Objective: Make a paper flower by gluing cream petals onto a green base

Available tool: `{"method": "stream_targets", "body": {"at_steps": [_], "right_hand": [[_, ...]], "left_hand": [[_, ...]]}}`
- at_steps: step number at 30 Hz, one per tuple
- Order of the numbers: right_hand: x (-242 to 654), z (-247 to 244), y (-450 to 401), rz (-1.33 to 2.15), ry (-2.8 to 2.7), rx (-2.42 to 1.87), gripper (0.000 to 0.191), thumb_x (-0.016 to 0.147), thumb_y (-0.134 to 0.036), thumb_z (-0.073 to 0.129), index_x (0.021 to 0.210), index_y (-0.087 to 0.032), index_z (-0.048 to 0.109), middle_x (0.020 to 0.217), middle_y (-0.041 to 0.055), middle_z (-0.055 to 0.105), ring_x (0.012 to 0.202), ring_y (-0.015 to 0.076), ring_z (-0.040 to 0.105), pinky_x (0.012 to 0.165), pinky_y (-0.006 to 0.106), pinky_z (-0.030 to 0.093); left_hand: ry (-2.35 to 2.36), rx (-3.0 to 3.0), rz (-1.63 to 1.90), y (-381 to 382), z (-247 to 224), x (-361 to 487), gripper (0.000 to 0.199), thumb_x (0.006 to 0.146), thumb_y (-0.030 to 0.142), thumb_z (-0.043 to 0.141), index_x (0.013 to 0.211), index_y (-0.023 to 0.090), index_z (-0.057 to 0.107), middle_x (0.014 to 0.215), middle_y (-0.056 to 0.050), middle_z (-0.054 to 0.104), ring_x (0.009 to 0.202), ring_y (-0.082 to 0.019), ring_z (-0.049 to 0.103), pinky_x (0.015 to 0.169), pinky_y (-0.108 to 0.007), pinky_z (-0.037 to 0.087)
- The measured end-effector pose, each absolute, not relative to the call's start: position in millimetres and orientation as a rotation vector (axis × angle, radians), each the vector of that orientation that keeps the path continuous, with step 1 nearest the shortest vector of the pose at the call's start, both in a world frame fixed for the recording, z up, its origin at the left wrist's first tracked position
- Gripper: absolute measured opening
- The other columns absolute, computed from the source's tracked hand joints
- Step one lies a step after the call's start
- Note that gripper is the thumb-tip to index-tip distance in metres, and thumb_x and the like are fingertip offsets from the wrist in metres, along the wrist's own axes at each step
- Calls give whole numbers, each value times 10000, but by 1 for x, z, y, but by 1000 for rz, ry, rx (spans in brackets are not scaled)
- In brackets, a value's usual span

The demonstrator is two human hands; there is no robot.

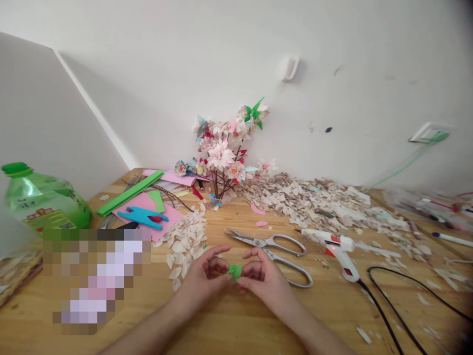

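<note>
Between my two hands is a small bright green piece [234,271], perhaps paper, with a bumpy or fringed left side. My left hand [210,270] pinches its left end with thumb and fingers. At the other end, the thumb and fingertips of my right hand [260,272] grip it too. Just behind my hands lie open metal scissors [273,245], their handles partly behind my right hand. A spread of pale petal-like pieces [185,236] lies left of and behind my left hand.
Handmade flowers [221,155] stand at the back, beside a heap of pale scraps [314,197]. A white glue gun [340,249] with a black cord [380,310] lies right. Green strips [131,194], a blue folded piece [144,217] and a green-capped bottle [44,202] are left.
</note>
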State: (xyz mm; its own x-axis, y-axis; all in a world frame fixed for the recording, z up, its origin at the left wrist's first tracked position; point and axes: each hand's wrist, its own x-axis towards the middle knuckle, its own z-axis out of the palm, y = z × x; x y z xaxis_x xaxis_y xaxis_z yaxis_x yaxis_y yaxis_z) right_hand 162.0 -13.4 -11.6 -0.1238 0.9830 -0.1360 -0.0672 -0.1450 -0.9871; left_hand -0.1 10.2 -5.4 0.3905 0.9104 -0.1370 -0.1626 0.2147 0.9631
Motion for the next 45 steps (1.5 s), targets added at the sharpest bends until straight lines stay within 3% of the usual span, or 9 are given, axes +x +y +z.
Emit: {"method": "stream_targets", "body": {"at_steps": [14,22,35,41,45], "right_hand": [[162,-11,-16,1469,-1143,-1197,441,574,-191,718,849,-236,376,574,-86,620,511,118,589,523,238,450],[160,-8,-16,1432,-1183,-1226,434,573,-158,690,863,-233,375,520,-114,557,457,89,524,472,204,396],[164,-7,-19,1442,-1191,-1216,458,586,-208,708,768,-248,290,485,-138,521,425,90,519,465,207,383],[167,-5,-18,1500,-1232,-1242,545,492,-222,782,836,-243,360,654,-52,632,609,148,603,575,255,424],[180,3,-15,1367,-1338,-1256,449,557,-310,767,834,-220,426,692,-39,585,651,135,560,612,259,428]], "left_hand": [[878,1018,883,9,-4,2,611,550,170,733,1101,132,472,631,21,639,574,-101,553,567,-232,381],[812,1008,897,5,-9,3,572,585,156,722,1103,154,480,657,20,634,615,-108,568,614,-244,396],[807,968,859,3,-8,6,603,568,200,737,1104,170,463,634,30,604,587,-110,560,592,-249,385],[851,927,858,4,-4,4,626,574,231,733,1095,184,390,640,38,601,537,-106,545,557,-249,391],[849,1102,836,0,-7,2,447,614,192,688,956,194,400,622,59,553,540,-84,499,545,-226,366]]}}
